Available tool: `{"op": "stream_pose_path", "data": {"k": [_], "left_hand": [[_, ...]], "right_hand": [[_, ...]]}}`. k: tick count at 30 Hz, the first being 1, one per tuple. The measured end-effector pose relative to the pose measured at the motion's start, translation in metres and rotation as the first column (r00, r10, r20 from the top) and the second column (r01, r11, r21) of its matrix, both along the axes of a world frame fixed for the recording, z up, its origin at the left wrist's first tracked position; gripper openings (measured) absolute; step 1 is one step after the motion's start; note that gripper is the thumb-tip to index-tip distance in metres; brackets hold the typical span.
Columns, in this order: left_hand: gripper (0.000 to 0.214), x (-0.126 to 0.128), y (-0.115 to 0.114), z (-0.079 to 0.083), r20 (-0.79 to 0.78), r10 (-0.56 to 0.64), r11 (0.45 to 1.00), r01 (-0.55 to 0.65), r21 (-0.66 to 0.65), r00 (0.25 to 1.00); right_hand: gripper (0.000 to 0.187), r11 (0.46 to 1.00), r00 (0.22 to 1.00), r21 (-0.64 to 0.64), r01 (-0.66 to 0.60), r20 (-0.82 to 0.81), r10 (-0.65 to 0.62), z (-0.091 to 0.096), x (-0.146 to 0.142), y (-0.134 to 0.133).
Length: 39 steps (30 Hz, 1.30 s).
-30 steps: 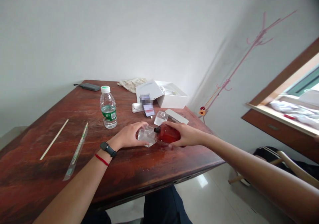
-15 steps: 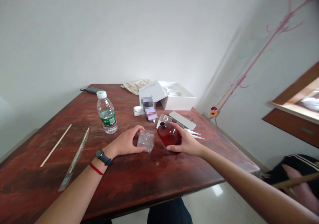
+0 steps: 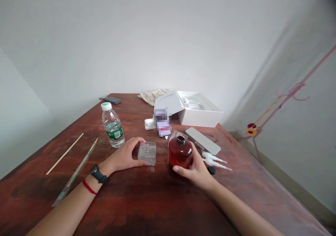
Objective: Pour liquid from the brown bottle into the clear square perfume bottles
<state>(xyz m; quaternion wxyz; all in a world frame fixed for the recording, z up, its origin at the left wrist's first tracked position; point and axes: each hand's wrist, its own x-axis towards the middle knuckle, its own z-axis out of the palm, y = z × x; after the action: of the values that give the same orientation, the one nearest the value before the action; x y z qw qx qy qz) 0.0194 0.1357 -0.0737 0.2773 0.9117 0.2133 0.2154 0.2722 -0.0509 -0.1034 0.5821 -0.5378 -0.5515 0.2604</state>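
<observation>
Over the wooden desk (image 3: 136,201), my right hand (image 3: 196,171) wraps the red glass bottle (image 3: 180,152) upright, apparently to steady it, while my left hand (image 3: 123,158) holds a clear moulded plastic piece (image 3: 147,154) flat between thumb and fingers beside it.

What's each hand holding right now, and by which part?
The right hand grips the red-brown bottle around its body, below the neck. The left hand cups the left side of a clear square piece.
</observation>
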Motion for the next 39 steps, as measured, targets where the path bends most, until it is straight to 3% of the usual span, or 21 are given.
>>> {"op": "stream_pose_path", "data": {"k": [9, 17, 23, 31, 39], "left_hand": [[0.062, 0.0, 0.006, -0.007, 0.038, 0.134, 0.991, -0.135, 0.019, 0.99], [0.064, 0.002, 0.004, -0.013, 0.078, 0.203, 0.979, -0.202, -0.015, 0.976], [0.067, 0.004, 0.005, -0.019, 0.138, 0.169, 0.985, -0.162, -0.059, 0.976], [0.084, 0.005, 0.008, -0.028, 0.224, 0.092, 0.995, -0.1, 0.025, 0.97], [0.077, 0.004, 0.004, -0.026, 0.332, 0.082, 0.989, -0.118, 0.091, 0.94]], "right_hand": [[0.084, 0.99, 0.99, 0.049, 0.13, 0.041, -0.132, 0.012, 0.005, 0.0], [0.077, 0.944, 0.951, 0.118, 0.308, -0.037, -0.306, 0.001, 0.012, 0.007], [0.076, 0.923, 0.936, 0.159, 0.352, -0.067, -0.345, -0.005, 0.015, 0.009], [0.076, 0.918, 0.934, 0.176, 0.356, -0.081, -0.347, -0.005, 0.011, 0.006], [0.077, 0.913, 0.932, 0.189, 0.362, -0.084, -0.352, -0.005, 0.013, 0.006]]}}
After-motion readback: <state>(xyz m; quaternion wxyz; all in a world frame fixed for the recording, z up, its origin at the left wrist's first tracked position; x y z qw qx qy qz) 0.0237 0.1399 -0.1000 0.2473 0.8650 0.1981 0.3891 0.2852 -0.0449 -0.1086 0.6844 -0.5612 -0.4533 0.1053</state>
